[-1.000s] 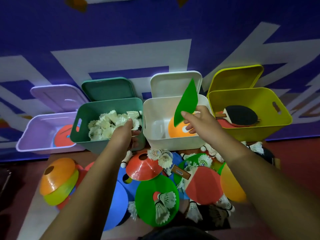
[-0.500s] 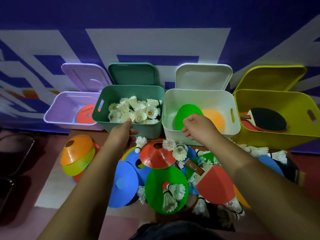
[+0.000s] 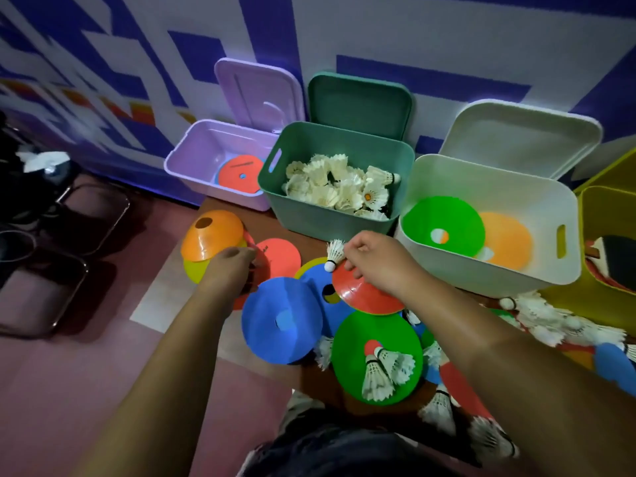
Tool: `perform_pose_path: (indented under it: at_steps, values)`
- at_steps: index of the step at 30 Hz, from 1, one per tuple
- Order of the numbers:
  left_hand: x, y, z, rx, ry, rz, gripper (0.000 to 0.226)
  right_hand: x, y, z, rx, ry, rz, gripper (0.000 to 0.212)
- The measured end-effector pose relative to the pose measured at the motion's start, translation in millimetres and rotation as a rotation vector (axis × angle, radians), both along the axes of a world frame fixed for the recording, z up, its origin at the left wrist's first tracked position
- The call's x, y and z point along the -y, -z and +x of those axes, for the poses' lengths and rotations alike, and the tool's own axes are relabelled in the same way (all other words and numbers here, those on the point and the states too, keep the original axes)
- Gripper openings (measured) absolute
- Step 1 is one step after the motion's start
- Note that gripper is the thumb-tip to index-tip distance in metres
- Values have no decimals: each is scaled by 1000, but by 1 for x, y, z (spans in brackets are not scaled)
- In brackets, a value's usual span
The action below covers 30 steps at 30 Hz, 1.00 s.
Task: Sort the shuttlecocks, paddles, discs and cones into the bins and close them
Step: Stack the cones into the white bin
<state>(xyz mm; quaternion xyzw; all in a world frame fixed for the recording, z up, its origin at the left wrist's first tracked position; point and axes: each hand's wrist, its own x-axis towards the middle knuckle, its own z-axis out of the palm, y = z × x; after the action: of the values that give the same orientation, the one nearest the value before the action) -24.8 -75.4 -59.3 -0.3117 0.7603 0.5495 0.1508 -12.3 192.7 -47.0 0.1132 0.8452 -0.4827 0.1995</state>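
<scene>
Four open bins stand in a row by the wall. The purple bin (image 3: 187, 159) holds a red disc, the green bin (image 3: 309, 218) holds several shuttlecocks (image 3: 339, 189), and the white bin (image 3: 499, 273) holds a green disc (image 3: 447, 215) over an orange one. The yellow bin (image 3: 605, 201) holds a paddle (image 3: 617, 259). My right hand (image 3: 377, 261) lies over a red cone (image 3: 364, 297) and pinches the feathers of a shuttlecock (image 3: 334, 253) standing at its edge. My left hand (image 3: 229, 268) reaches down between the orange cone stack (image 3: 211, 235) and a red disc (image 3: 280, 258); its fingertips are hidden.
In front of the bins lie a blue disc (image 3: 280, 321), a blue cone, and a green disc (image 3: 377, 356) carrying two shuttlecocks. More shuttlecocks (image 3: 557, 321) are heaped at the right. Dark chairs (image 3: 69, 218) stand at the left. All four lids lean open against the wall.
The green disc left my right hand and now lies in the white bin. That hand dropped to the shuttlecock on the red cone. My left hand moved left toward the cone stack.
</scene>
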Motion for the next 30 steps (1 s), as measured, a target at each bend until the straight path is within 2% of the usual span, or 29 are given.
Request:
perform_pose_path:
  at_steps: [7,12,15,18,21,30]
  values:
    - [64,25,8,19,-51,-24,16,62,22,-14,36,-150,58,14]
    - [101,39,-6,9,46,-202,15,99,45,-28,21,-254,155,13]
    - [115,45,-23,-17,179,-388,33,115,65,-37,-5,-330,239,17]
    - [126,59,-46,-88,305,-561,52,127,88,-46,15,-441,359,33]
    - [137,72,-69,-112,373,-655,66,135,103,-52,9,-547,465,43]
    - [151,95,-114,-16,485,-730,60,150,126,-57,52,-668,714,36]
